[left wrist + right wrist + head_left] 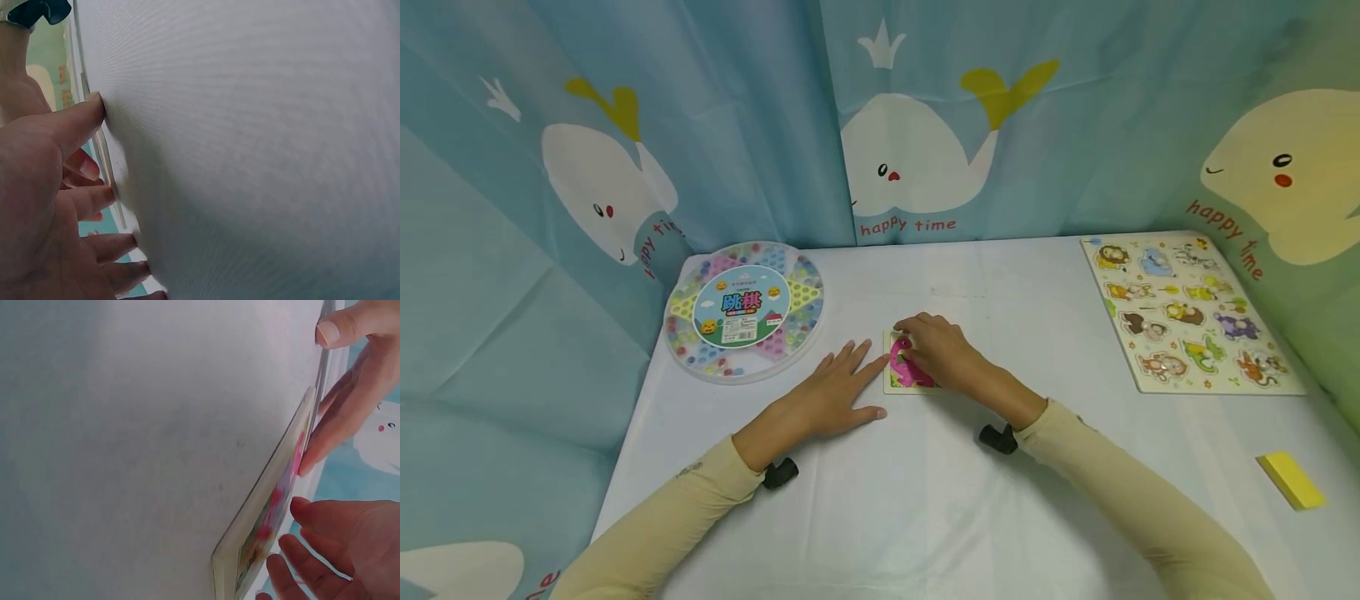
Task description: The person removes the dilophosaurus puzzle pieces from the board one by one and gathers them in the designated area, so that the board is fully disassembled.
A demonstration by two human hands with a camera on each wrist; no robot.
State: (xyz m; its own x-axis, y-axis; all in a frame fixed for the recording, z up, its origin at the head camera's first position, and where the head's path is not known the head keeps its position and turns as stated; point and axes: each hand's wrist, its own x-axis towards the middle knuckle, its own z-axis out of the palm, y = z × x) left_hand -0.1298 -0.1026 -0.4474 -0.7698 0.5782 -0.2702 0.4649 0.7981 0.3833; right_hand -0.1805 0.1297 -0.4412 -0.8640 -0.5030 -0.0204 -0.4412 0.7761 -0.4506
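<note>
A small square puzzle board [902,391] with a pink dinosaur picture [901,369] lies flat on the table. My left hand [827,396] rests palm down to its left, fingers spread, index fingertip at the board's left edge. Over the board's upper right is my right hand [943,354], its fingers bent loosely and covering part of the picture. From the right wrist view, the right thumb and fingers [337,519] are apart at the picture side of the board, with no piece visible between them. Whether a fingertip presses on the picture is hard to tell.
On the left stands a round Chinese checkers set [741,367] with coloured marbles under a clear cover. A larger animal puzzle board [1172,312] lies at the far right. Nearer on that side is a yellow block [1292,481]. Whale-print curtains [760,125] hang around the table [865,517].
</note>
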